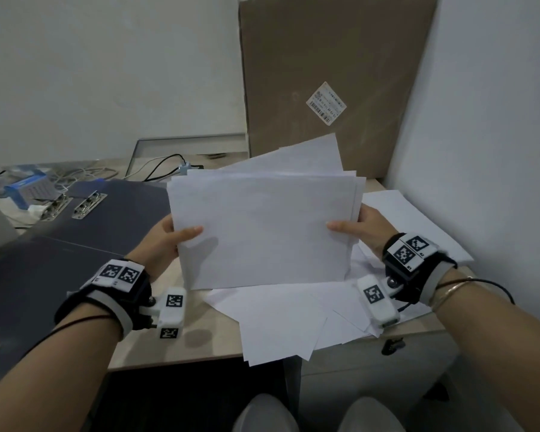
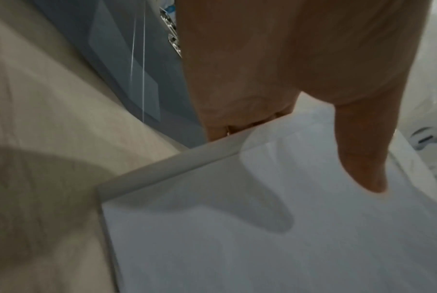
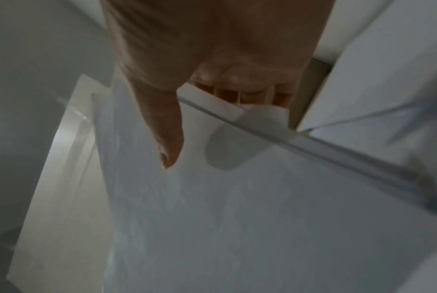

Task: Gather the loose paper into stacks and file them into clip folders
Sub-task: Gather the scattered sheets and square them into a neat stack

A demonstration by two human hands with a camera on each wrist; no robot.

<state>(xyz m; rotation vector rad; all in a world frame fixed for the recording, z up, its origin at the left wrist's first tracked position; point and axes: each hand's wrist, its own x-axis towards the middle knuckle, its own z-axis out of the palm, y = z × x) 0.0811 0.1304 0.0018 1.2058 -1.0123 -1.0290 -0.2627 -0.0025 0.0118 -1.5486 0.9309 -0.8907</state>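
I hold an uneven stack of white paper (image 1: 262, 229) upright above the desk, its sheets fanned out at the top. My left hand (image 1: 169, 235) grips its left edge, thumb on the front sheet and fingers behind. My right hand (image 1: 362, 226) grips the right edge the same way. The wrist views show each thumb (image 2: 362, 154) (image 3: 167, 134) lying on the front of the paper stack (image 2: 262, 228) (image 3: 237, 218). More loose sheets (image 1: 287, 319) lie scattered on the desk under the stack. Dark clip folders (image 1: 113, 213) lie open at the left with metal clips (image 1: 88, 204).
A big cardboard box (image 1: 331, 73) leans on the wall behind the paper. Cables (image 1: 162, 165) and a blue box (image 1: 28, 188) sit at the back left. The beige desk (image 1: 169, 347) ends close to my knees; a white wall stands at the right.
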